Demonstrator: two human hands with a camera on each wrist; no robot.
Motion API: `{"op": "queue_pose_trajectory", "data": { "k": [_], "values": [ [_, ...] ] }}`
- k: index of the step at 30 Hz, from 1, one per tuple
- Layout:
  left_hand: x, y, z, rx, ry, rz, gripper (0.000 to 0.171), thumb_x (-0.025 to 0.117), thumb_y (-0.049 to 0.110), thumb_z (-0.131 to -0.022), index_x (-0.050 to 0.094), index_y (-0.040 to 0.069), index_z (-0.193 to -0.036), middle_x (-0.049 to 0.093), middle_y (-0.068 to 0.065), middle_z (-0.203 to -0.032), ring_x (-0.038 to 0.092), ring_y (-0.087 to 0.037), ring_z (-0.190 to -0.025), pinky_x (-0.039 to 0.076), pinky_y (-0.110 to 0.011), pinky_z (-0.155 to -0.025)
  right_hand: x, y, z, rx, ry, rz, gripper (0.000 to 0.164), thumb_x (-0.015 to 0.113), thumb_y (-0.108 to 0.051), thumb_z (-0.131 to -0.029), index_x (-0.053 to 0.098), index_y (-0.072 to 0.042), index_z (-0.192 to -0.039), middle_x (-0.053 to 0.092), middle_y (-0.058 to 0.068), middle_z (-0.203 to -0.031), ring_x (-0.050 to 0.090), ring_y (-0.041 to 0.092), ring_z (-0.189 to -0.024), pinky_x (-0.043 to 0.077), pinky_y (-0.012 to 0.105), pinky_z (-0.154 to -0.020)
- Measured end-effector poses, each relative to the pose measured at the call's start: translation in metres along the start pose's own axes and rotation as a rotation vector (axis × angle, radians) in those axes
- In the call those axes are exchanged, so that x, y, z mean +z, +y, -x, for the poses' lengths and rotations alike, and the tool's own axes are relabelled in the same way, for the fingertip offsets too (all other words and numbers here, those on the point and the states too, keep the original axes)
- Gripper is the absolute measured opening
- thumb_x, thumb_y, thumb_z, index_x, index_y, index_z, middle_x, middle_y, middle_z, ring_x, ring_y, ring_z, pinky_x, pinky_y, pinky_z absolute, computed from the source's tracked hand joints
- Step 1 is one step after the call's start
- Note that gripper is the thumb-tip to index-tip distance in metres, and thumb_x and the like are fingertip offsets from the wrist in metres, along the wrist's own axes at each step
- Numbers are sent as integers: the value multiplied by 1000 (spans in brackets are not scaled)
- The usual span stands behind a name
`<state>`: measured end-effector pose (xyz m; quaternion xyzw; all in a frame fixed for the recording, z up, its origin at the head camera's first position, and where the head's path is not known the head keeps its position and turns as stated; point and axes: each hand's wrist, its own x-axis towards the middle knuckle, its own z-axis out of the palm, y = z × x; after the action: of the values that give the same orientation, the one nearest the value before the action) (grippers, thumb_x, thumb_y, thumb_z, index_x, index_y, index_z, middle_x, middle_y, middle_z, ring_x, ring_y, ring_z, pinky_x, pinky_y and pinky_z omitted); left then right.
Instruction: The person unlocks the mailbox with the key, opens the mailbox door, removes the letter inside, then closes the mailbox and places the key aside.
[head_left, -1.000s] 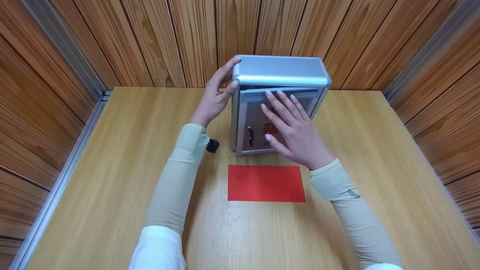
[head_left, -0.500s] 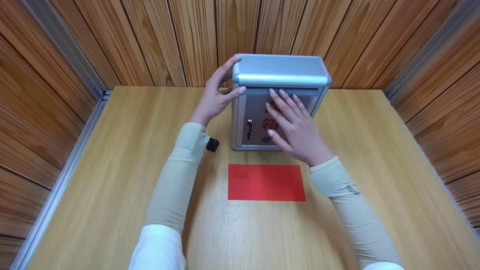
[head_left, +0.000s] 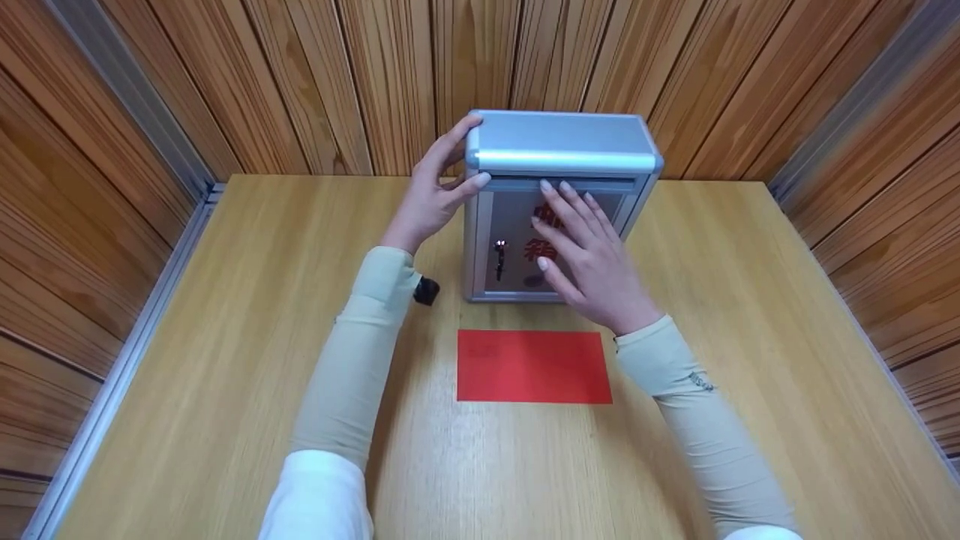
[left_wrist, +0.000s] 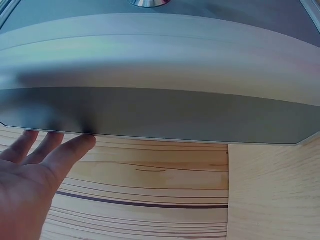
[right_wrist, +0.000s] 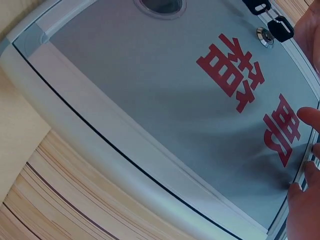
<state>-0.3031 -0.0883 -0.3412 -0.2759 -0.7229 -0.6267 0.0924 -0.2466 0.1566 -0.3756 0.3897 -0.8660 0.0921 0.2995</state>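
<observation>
A silver metal mailbox (head_left: 562, 139) stands upright on the table, red characters on its grey door (head_left: 517, 217). The door lies flush in its frame. Keys (right_wrist: 280, 28) with black heads hang from the lock (right_wrist: 265, 37) on the door's left side. My left hand (head_left: 431, 199) grips the box's upper left side, thumb on the front edge and fingers at the back edge. Its fingers (left_wrist: 70, 150) show along that back edge in the left wrist view. My right hand (head_left: 592, 259) rests with extended fingers on the upper door, partly covering the characters.
A red paper rectangle (head_left: 534, 367) lies flat on the wooden table (head_left: 247, 315) in front of the mailbox. Wood-panelled walls (head_left: 300, 82) rise behind and on both sides. A small black object (head_left: 426, 291) is at the left cuff.
The door, tilted out at the top a second ago, has gone in flush under my right hand. My left thumb has moved slightly right onto the front edge.
</observation>
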Motion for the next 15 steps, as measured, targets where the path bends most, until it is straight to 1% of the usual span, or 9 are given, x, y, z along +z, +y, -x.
{"op": "queue_pose_trajectory", "data": {
  "k": [4, 7, 9, 11, 13, 15],
  "values": [
    [0, -1, 1, -7, 0, -8, 64, 64, 30, -81, 33, 27, -137, 32, 7, -135, 36, -16, -119, 36, -42, -92, 6, -3, 3, 14, 83, -33, 39, 50, -26, -83, 59, -8, -117, 20, 6, -145, 16, 26, -131, 15, 42, -104],
    [0, -1, 1, -7, 1, -12, 64, 64, 30, -81, 33, 27, -137, 32, 7, -134, 36, -16, -118, 37, -41, -92, 14, -9, 8, 60, 125, -55, 29, 53, -22, -82, 64, -8, -105, 34, 7, -138, 27, 25, -126, 21, 41, -101],
    [0, 0, 2, -2, 0, -13, 64, 64, 29, -81, 33, 26, -137, 33, 7, -134, 36, -16, -119, 38, -41, -91, 20, -15, 11, 121, 106, -83, 24, 54, -24, -82, 65, -10, -98, 45, 6, -127, 36, 21, -118, 28, 39, -97],
    [0, 1, 2, 3, 1, -16, 64, 64, 29, -81, 33, 25, -137, 33, 7, -134, 36, -16, -119, 37, -42, -92, 27, -20, 13, 203, 54, -147, 22, 54, -27, -84, 65, -11, -95, 53, 3, -114, 44, 17, -107, 35, 37, -91],
    [0, 1, 2, 3, 1, -15, 64, 64, 29, -81, 33, 26, -137, 32, 7, -135, 36, -16, -119, 37, -42, -92, 35, -25, 16, 305, -10, -270, 25, 53, -31, -86, 65, -12, -96, 56, -1, -104, 48, 13, -98, 40, 33, -86],
    [0, 2, 2, 1, 1, -15, 64, 64, 29, -81, 33, 26, -137, 32, 7, -135, 35, -15, -119, 37, -41, -92, 41, -31, 17, 413, -54, -442, 27, 52, -32, -88, 64, -11, -99, 58, -2, -102, 51, 11, -93, 44, 31, -81]
  ]
}}
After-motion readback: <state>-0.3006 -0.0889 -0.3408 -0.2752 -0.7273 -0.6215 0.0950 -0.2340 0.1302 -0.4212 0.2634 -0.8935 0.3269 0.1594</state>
